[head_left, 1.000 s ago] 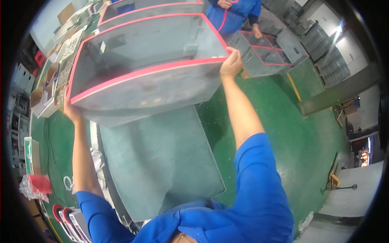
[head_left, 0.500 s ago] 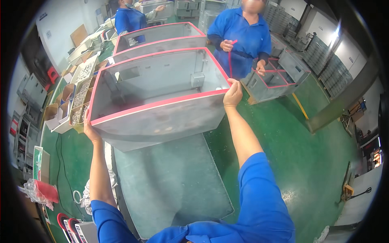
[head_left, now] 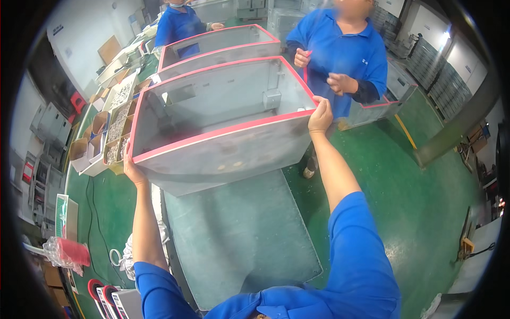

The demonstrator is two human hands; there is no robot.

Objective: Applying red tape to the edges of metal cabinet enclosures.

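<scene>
A large grey metal cabinet box (head_left: 223,157), open-topped with a pink-red strip along its rim, is between my two hands. At its near left corner my left hand (head_left: 135,166) is closed on the edge, fingers partly hidden by the wall. My right hand (head_left: 321,116) grips the near right corner, thumb and fingers about the rim. Inside the box, a small grey block (head_left: 271,99) is fixed to the far wall. The box's near end is over a grey-green work table (head_left: 241,234). Directly beyond it stands a second grey box (head_left: 226,55) with the same strip.
A co-worker (head_left: 350,64) in blue stands beyond my right hand, holding a pink-red strip; another person (head_left: 180,26) is at the far left. Bins of small parts (head_left: 112,151) line the left. A grey box (head_left: 398,85) and slanted post (head_left: 451,125) stand right.
My view has turned slightly left, so the scene sits further right. The co-worker on the right has stepped closer and raised a hand, covering more of the box behind. My hands keep their hold.
</scene>
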